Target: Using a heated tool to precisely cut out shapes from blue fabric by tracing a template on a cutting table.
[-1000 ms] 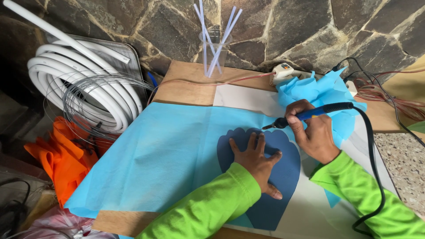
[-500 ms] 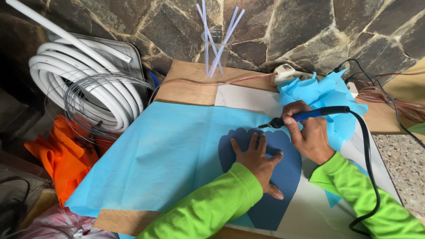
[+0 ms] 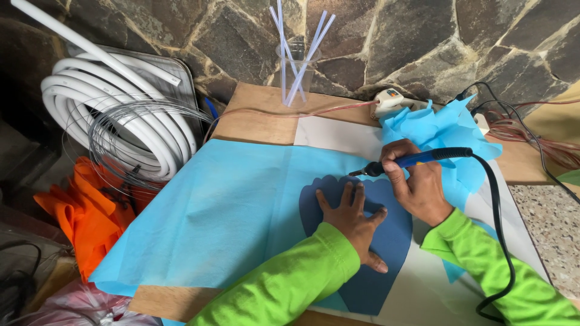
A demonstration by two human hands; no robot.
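Your left hand [image 3: 351, 222] lay flat, fingers spread, on the dark blue template [image 3: 386, 241] atop light blue fabric [image 3: 211, 211], while your right hand [image 3: 417, 187] gripped the blue-handled hot tool [image 3: 417, 160], tip seemingly at the template's edge.

Your left hand [image 3: 353, 222] presses a matt, dark blue template [image 3: 386, 241], stiff like card, onto soft, matt light blue cloth [image 3: 211, 217]. Your right hand [image 3: 417, 187] grips a smooth plastic-handled tool [image 3: 423, 158] with a glossy black cord [image 3: 498, 229]. The board [image 3: 260, 115] beneath is bare wood; the wall [image 3: 393, 42] is rough stone.

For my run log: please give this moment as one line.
left hand: flat on template | right hand: holds iron, tip at template edge | under: fabric
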